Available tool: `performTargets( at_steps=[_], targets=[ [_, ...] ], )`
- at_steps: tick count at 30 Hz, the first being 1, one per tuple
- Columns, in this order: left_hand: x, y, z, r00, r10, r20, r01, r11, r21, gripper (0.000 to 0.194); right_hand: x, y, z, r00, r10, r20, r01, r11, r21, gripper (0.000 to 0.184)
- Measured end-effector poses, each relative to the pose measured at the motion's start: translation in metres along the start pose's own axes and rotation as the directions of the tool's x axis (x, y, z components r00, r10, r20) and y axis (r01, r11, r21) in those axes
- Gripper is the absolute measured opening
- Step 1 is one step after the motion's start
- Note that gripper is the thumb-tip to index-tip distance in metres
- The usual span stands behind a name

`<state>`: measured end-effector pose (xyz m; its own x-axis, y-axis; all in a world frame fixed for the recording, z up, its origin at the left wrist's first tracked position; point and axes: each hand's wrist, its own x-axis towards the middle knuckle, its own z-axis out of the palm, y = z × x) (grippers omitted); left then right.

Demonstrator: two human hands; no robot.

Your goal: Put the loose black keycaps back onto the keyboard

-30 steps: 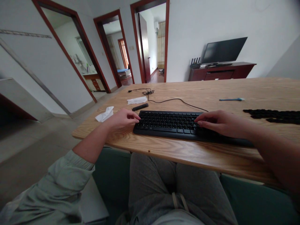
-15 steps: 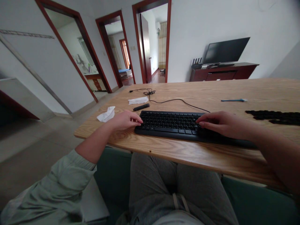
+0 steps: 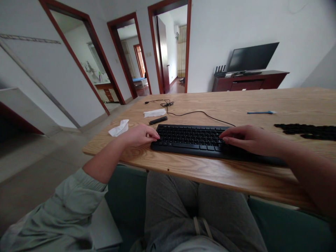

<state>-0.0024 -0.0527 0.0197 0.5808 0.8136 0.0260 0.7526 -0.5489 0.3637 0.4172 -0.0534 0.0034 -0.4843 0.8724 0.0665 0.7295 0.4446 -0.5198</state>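
Observation:
A black keyboard [image 3: 189, 137] lies along the near edge of the wooden table [image 3: 199, 171]. My left hand [image 3: 140, 135] rests at its left end, thumb and fingers closed on the corner. Over the right part of the keys is my right hand [image 3: 252, 140], thumb and fingertips brought close together at the keys. Whatever may be between those fingertips is too small to make out. This hand and forearm hide much of the keyboard's right end. A thin black cable [image 3: 199, 112] runs from behind the keyboard to a tied bundle.
A crumpled tissue [image 3: 119, 128] and a folded one [image 3: 154, 112] lie to the left, near a short black stick-like object [image 3: 158, 120]. Farther right are a blue brush-like tool [image 3: 259, 112] and rows of small black pieces [image 3: 307, 129]. A television [image 3: 253, 57] stands beyond the table.

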Motion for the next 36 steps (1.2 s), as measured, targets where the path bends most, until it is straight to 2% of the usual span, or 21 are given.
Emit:
performTargets(
  at_steps=[7, 13, 20, 22, 24, 27, 29, 32, 36],
  targets=[
    [-0.003, 0.005, 0.002, 0.999, 0.055, 0.001, -0.054, 0.986, 0.159, 0.026, 0.0, 0.0, 0.0, 1.0, -0.006, 0.01, 0.006, 1.0, -0.001, 0.04],
    [-0.003, 0.003, 0.002, 0.994, 0.109, 0.014, -0.109, 0.967, 0.231, 0.027, -0.002, -0.001, -0.002, 0.999, -0.005, 0.045, 0.007, 0.999, -0.049, 0.045],
    [-0.002, 0.007, 0.003, 0.992, 0.123, 0.012, -0.122, 0.955, 0.27, 0.027, -0.002, 0.001, -0.002, 0.999, -0.052, -0.014, 0.052, 0.998, -0.048, 0.04],
    [-0.003, 0.008, 0.002, 0.996, 0.092, 0.001, -0.089, 0.964, 0.25, 0.026, -0.003, 0.004, -0.003, 0.998, -0.049, -0.035, 0.048, 0.998, -0.045, 0.04],
    [-0.003, 0.007, 0.001, 0.998, 0.016, -0.055, -0.005, 0.979, 0.203, 0.026, -0.004, 0.008, -0.005, 0.997, -0.032, -0.065, 0.03, 0.999, -0.03, 0.041],
    [-0.003, 0.003, -0.001, 0.975, -0.117, -0.188, 0.14, 0.984, 0.111, 0.029, -0.006, 0.015, -0.012, 0.985, -0.032, -0.171, 0.037, 0.999, 0.022, 0.044],
    [-0.001, -0.001, -0.001, 0.959, -0.152, -0.239, 0.174, 0.982, 0.074, 0.031, -0.008, 0.018, -0.017, 0.967, -0.045, -0.253, 0.061, 0.997, 0.057, 0.045],
    [0.004, -0.003, -0.001, 0.961, -0.143, -0.238, 0.161, 0.985, 0.06, 0.031, -0.011, 0.018, -0.021, 0.955, -0.031, -0.296, 0.057, 0.995, 0.082, 0.045],
    [0.008, 0.004, 0.001, 0.976, -0.131, -0.173, 0.147, 0.986, 0.08, 0.03, -0.017, 0.012, -0.024, 0.939, -0.002, -0.344, 0.043, 0.993, 0.113, 0.04]
  ],
)
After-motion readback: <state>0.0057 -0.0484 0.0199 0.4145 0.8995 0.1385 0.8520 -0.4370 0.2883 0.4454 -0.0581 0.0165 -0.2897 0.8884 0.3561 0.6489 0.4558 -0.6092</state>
